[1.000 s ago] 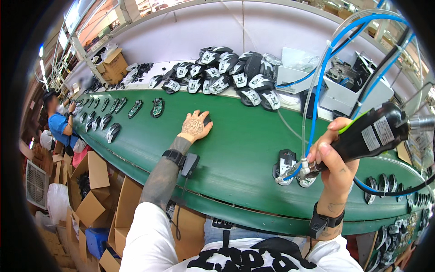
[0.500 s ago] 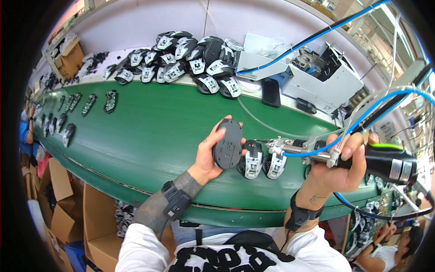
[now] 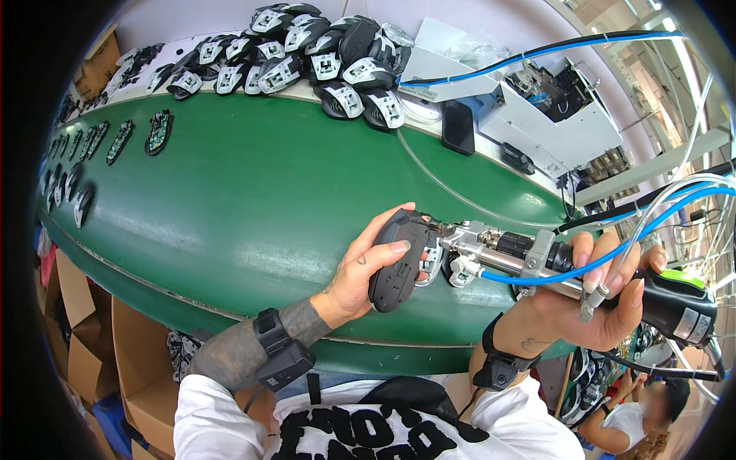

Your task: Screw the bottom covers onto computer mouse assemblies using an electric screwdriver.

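Since half a second ago, the dark mouse that you hold and the tip of your driver tool have come together, so that the tip now sits at the mouse's upper right edge; whether it touches, you cannot tell from here. Toward the left end of the green belt, black-and-white mouse shells stand in a row near its near edge, with green circuit-board pieces lined up closer to the far edge. Beyond that far edge, a heap of mouse shells lies on the white ledge. Your left hand is clamped on the dark mouse, thumb across its flat underside, held above the belt between its middle and right end. Just behind it, a pale mouse shell rests on the belt, partly hidden. Past the far edge lie a black phone and an open white machine. Rightmost, your right hand is wrapped around the driver tool, and a blue hose crosses in front of it.
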`<state>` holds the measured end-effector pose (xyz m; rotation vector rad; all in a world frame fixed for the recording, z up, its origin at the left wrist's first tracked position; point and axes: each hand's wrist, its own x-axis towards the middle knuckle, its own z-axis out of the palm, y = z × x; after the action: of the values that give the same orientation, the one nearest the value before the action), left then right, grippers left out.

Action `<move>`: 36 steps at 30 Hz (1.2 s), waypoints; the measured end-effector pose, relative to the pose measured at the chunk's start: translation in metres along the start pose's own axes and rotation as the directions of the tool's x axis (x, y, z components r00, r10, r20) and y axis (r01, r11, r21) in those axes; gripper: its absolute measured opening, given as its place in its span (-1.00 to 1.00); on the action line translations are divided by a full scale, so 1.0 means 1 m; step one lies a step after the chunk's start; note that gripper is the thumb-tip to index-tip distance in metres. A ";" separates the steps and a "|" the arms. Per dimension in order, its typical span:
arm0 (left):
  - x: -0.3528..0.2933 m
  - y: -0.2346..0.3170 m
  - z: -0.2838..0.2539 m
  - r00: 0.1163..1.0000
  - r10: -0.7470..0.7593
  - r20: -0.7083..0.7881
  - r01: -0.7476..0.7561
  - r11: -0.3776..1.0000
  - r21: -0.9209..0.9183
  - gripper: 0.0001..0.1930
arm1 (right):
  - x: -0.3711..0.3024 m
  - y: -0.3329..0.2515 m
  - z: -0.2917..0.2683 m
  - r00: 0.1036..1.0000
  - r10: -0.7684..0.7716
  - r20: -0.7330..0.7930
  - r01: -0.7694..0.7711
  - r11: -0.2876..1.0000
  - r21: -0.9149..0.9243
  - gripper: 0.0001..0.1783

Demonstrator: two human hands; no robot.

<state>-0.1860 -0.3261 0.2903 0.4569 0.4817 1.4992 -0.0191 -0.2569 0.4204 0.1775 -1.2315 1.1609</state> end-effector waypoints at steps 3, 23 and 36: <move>0.000 0.002 0.000 0.999 -0.028 0.026 0.030 0.996 -0.085 -0.43 | 0.000 -0.001 0.000 0.999 0.018 0.039 -0.018 1.000 0.006 -0.62; 0.010 0.010 -0.007 1.000 0.017 -0.019 -0.018 0.998 -0.059 -0.35 | 0.003 0.007 0.001 0.991 -0.009 -0.133 -0.003 0.996 -0.091 -0.59; 0.016 0.019 -0.016 0.981 0.111 -0.161 -0.109 0.994 0.022 -0.41 | 0.000 -0.002 0.006 0.998 0.034 -0.053 -0.039 0.995 -0.090 -0.68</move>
<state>-0.2105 -0.3100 0.2874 0.3779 0.6021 1.6489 -0.0218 -0.2619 0.4234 0.0562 -1.2436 1.1316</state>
